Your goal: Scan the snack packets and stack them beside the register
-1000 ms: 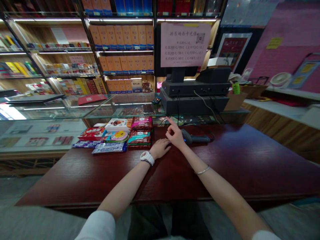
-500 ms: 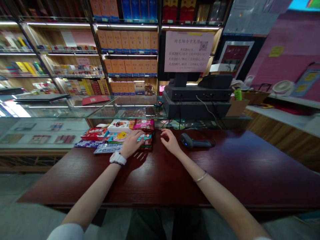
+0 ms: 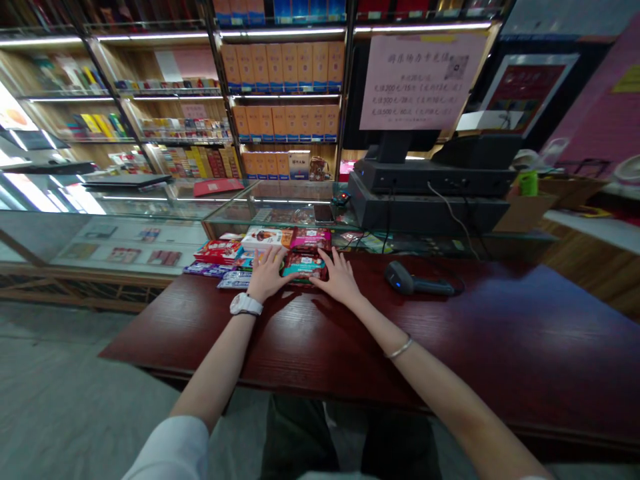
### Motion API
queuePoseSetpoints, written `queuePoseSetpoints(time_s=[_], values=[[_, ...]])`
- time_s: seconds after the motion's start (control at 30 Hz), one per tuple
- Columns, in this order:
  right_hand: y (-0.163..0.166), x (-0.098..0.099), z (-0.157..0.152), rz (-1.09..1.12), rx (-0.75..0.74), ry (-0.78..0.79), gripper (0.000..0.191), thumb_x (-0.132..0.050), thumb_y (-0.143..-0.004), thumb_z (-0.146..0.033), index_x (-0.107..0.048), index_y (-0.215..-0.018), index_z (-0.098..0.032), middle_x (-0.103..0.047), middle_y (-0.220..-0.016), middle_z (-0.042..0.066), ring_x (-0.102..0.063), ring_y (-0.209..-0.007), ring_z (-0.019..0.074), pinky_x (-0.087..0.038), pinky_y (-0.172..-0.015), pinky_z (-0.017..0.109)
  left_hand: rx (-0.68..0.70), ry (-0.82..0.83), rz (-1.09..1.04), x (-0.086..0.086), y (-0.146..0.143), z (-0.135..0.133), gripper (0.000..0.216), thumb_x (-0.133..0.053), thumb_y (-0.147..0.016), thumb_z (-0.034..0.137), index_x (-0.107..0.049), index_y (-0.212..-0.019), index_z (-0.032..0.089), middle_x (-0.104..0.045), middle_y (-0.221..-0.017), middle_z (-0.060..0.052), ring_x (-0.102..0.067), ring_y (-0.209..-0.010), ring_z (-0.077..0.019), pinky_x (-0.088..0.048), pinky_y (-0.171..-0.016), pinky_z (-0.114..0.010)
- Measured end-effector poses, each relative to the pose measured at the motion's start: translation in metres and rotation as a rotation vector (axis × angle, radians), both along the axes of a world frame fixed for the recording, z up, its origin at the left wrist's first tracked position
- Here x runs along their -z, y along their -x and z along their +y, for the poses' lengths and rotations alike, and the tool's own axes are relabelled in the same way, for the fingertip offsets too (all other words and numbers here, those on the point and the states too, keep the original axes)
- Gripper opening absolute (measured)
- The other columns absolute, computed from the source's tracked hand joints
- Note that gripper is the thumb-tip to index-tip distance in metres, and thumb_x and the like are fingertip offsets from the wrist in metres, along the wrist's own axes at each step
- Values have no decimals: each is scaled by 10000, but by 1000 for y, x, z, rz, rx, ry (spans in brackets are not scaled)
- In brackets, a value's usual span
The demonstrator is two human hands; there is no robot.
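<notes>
Compared with half a second ago, the right hand (image 3: 341, 279) is now at the right side of a teal-and-brown packet (image 3: 307, 265), no longer over bare table, and the left hand (image 3: 269, 275) is at its left. From where I stand, both have fingers spread apart, thumbs inward at its near edge; whether they press it, I can't tell. The packet lies mid-frame, not lifted. The other snacks (image 3: 219, 251) already sit grouped, upper left of it; the scanner (image 3: 417, 283), farther right, is untouched. Shiny flat wrappers meet the smooth, dark-red wooden table (image 3: 300, 347).
</notes>
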State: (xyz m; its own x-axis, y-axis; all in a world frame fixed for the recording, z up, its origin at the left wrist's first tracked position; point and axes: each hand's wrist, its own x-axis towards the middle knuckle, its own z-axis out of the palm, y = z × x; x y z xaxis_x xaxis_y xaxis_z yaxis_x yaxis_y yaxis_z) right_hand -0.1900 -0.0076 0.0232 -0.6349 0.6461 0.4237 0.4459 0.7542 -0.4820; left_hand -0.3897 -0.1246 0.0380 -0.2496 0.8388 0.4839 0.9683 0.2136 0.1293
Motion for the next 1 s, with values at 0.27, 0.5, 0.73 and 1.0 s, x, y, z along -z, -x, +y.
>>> queuePoseSetpoints(time_s=[0.27,0.5,0.73,1.0], values=[[-4,26,-6,19,-32,-30,617,-611,-865,-451,-448,-1442,-305,-354,-1565,114,-359,-1415,394,-319,-1128,609,28,43,-45,2,-1,-1,698,-548,-840,661,-498,-1376,218,-586,-1363,-122,-397,-1394,-339,-54,-1212,-604],[-2,37,-3,25,-76,12,585,-581,-873,-438,-467,-1423,-273,-411,-1529,128,-406,-1389,370,-345,-1117,605,30,100,-31,0,-8,-2,703,-593,-811,656,-525,-1339,196,-635,-1282,-135,-455,-1335,-349,-58,-1211,-603],[-1,43,-1,20,-204,37,615,-585,-858,-365,-431,-1445,-268,-407,-1516,118,-395,-1406,298,-356,-1137,512,56,150,-59,9,-10,3,674,-653,-810,571,-497,-1371,231,-631,-1293,-125,-434,-1361,-357,-71,-1201,-617],[-3,44,1,-38,-201,51,672,-591,-831,-298,-403,-1476,-257,-372,-1549,147,-342,-1436,321,-295,-1141,595,104,86,-180,3,-11,3,584,-758,-754,468,-583,-1267,249,-648,-1267,-94,-502,-1289,-305,-108,-1191,-606]])
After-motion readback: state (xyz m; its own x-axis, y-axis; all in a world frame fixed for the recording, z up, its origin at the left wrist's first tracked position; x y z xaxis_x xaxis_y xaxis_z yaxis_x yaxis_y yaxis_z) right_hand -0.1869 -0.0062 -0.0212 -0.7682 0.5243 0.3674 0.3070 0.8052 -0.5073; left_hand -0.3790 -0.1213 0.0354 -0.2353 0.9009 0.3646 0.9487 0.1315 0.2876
